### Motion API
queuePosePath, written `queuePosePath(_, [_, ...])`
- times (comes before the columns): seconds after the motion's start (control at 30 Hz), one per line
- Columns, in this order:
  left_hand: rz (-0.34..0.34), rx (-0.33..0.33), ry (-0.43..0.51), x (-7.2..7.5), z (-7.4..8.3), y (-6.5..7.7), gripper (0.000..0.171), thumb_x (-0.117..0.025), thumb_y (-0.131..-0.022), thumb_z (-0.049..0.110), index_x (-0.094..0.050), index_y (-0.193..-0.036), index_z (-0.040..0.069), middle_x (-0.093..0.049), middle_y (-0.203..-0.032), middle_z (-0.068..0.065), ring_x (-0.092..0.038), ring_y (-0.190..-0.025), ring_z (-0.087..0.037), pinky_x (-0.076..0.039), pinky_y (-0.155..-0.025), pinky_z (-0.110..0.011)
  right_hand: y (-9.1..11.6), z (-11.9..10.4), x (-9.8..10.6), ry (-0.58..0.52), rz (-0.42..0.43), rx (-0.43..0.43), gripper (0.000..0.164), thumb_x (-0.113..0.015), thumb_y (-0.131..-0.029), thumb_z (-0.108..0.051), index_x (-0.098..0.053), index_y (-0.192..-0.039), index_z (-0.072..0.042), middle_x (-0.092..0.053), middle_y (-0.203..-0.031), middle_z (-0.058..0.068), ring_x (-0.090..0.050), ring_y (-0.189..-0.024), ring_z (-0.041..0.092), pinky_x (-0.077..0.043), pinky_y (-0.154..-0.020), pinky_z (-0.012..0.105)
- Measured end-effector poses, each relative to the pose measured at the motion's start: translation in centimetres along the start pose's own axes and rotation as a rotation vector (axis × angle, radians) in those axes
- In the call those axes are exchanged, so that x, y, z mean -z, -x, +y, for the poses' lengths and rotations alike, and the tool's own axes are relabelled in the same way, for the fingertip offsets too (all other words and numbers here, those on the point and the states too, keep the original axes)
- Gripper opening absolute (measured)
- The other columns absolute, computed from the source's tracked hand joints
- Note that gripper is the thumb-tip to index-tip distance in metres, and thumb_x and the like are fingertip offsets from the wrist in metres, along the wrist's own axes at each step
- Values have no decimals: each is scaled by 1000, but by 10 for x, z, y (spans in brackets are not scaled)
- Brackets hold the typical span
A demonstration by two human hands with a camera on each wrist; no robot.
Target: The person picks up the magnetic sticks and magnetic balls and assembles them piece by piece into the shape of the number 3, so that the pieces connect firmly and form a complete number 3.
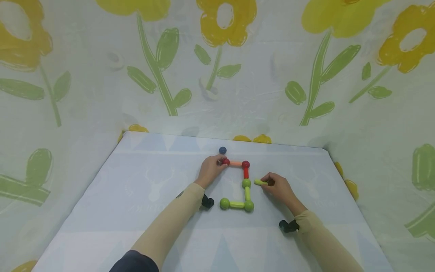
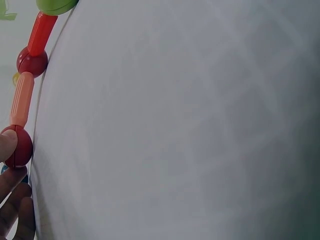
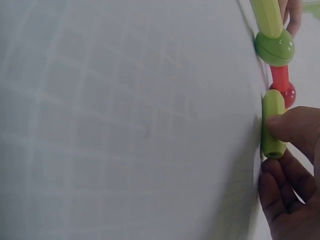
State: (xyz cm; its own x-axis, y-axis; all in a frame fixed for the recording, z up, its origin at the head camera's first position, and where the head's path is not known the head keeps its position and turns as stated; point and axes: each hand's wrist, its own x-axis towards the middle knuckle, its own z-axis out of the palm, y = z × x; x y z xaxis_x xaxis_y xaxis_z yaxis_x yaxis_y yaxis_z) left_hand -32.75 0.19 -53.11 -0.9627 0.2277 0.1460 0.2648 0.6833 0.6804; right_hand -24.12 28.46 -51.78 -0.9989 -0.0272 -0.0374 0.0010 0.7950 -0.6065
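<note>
My left hand (image 1: 210, 170) pinches a red ball (image 2: 21, 148) at the upper left end of a chain of balls and rods. From it an orange rod (image 1: 236, 164) leads to a second red ball (image 1: 246, 164). A red rod (image 1: 246, 173) runs down to a green ball (image 1: 246, 183), then a light green rod (image 1: 247, 193) to a lower green ball (image 1: 249, 206). Another light green rod (image 1: 236, 204) ends at a left green ball (image 1: 224, 203). Between thumb and fingers my right hand (image 1: 279, 188) holds a loose light green rod (image 3: 273, 112), apart from the chain.
A dark blue ball (image 1: 222, 150) lies behind the left hand, near the table's back edge. The table (image 1: 153, 219) has a pale patterned cover. Flower-print cloth (image 1: 255, 94) stands behind and at both sides. Dark cameras sit on both wrists.
</note>
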Motion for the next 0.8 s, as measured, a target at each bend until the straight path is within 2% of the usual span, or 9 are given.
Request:
queuePosePath(0.4, [8, -5, -9, -2, -1, 0, 34, -78, -92, 26, -71, -125, 19, -73, -113, 1, -61, -99, -18, -49, -92, -37, -1, -1, 1, -18, 9, 43, 20, -74, -91, -9, -70, -110, -8, -68, -103, 5, -58, -90, 21, -50, -76, 35])
queuePosePath(0.53, [3, -1, -6, -1, -1, 0, 34, -77, -92, 26, -71, -125, 19, -73, -113, 1, -62, -99, -17, -49, -92, -36, -2, -8, 5, -15, 15, 68, 20, -73, -92, -11, -71, -112, -9, -68, -105, 5, -58, -93, 23, -51, -74, 35])
queuePosePath(0.8, [-9, 16, -6, 2, 2, 2, 35, -77, -93, 28, -71, -126, 19, -72, -115, 1, -61, -101, -18, -49, -93, -37, -6, -28, 4, 5, 12, 125, 20, -74, -91, -14, -73, -111, -9, -71, -106, 4, -58, -101, 26, -48, -82, 41])
